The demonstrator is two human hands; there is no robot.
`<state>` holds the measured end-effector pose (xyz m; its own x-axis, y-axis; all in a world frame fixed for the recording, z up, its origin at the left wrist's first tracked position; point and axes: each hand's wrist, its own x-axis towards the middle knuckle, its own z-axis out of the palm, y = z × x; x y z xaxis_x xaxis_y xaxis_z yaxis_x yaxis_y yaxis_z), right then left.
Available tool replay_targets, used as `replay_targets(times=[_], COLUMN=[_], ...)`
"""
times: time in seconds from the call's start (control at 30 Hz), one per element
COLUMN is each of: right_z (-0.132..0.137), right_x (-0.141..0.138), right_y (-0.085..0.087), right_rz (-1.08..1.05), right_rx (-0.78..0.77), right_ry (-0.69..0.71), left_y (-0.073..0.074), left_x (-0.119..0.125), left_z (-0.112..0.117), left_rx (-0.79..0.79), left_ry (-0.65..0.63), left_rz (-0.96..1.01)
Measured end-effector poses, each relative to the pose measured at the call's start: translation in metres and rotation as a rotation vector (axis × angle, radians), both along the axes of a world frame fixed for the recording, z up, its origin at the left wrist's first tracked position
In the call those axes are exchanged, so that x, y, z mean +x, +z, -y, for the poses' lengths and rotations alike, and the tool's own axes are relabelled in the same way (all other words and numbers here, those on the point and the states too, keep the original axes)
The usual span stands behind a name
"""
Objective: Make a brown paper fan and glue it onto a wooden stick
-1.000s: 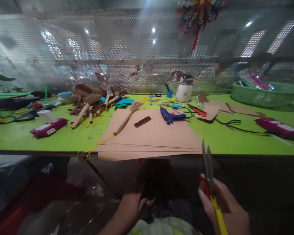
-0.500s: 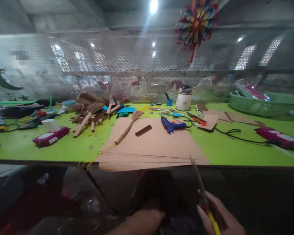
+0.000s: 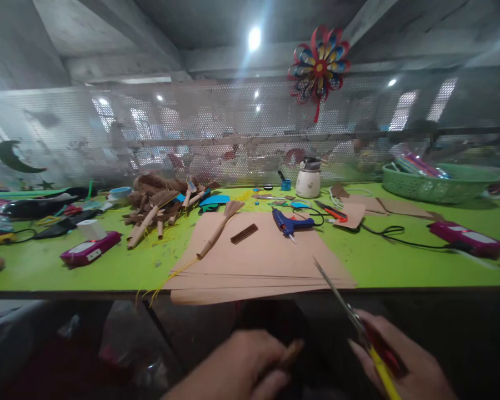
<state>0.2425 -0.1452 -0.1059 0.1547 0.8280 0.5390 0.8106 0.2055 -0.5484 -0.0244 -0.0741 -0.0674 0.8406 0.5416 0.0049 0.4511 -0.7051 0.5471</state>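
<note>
My right hand (image 3: 404, 355) grips a pair of scissors (image 3: 335, 289) with a yellow and red handle; the blades are together and point up and left over the paper's front edge. Below the table edge, my left hand (image 3: 250, 358) is closed, with a small brown piece (image 3: 292, 353) poking from its fingers, too blurred to name. On the stacked brown paper sheets (image 3: 270, 261) lie a small paper broom (image 3: 214, 236) with yellow string, a dark brown pleated strip (image 3: 244, 233) and a blue glue gun (image 3: 291, 223).
More paper brooms and brown fringe lie heaped (image 3: 154, 208) at the left. Purple power strips (image 3: 91, 249) sit on both sides. A white jug (image 3: 308, 180), a box cutter (image 3: 333, 212), paper scraps and a green basket (image 3: 437, 189) stand towards the back and right.
My left hand has risen further into view, showing the brown piece. The scissors have tilted more to the left in my right hand. The whole view has shifted slightly upward.
</note>
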Motion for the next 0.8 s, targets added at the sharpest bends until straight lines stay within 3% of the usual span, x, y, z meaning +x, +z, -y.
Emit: replay_targets(times=[0.07, 0.1, 0.13, 0.2, 0.3, 0.43, 0.57, 0.67, 0.8], right_z=[-0.011, -0.017, -0.024, -0.04, -0.069, -0.11, -0.147, -0.169, -0.185], right_x=[0.01, 0.014, 0.017, 0.025, 0.04, 0.078, 0.129, 0.156, 0.17], right_y=[0.025, 0.037, 0.048, 0.064, 0.081, 0.095, 0.097, 0.085, 0.064], right_rz=[0.087, 0.141, 0.202, 0.319, 0.461, 0.461, 0.432, 0.405, 0.388], right_rx=[-0.048, -0.061, -0.068, -0.124, -0.214, -0.361, -0.333, -0.387, -0.487], right_ry=[0.092, 0.123, 0.14, 0.117, 0.078, 0.202, -0.011, -0.285, -0.395], left_y=[0.054, 0.073, 0.086, 0.097, 0.093, 0.081, 0.073, 0.068, 0.063], left_x=[-0.003, -0.004, -0.004, -0.005, -0.009, -0.02, -0.014, 0.004, 0.025], left_z=[-0.012, -0.022, -0.035, -0.066, -0.115, -0.155, -0.16, -0.154, -0.154], left_rx=[0.103, 0.154, 0.202, 0.264, 0.227, 0.248, 0.194, 0.151, 0.157], left_ry=[0.133, 0.181, 0.225, 0.246, 0.297, 0.483, 0.468, 0.387, 0.335], left_rz=[0.041, 0.051, 0.062, 0.066, 0.048, 0.07, 0.097, 0.151, 0.219])
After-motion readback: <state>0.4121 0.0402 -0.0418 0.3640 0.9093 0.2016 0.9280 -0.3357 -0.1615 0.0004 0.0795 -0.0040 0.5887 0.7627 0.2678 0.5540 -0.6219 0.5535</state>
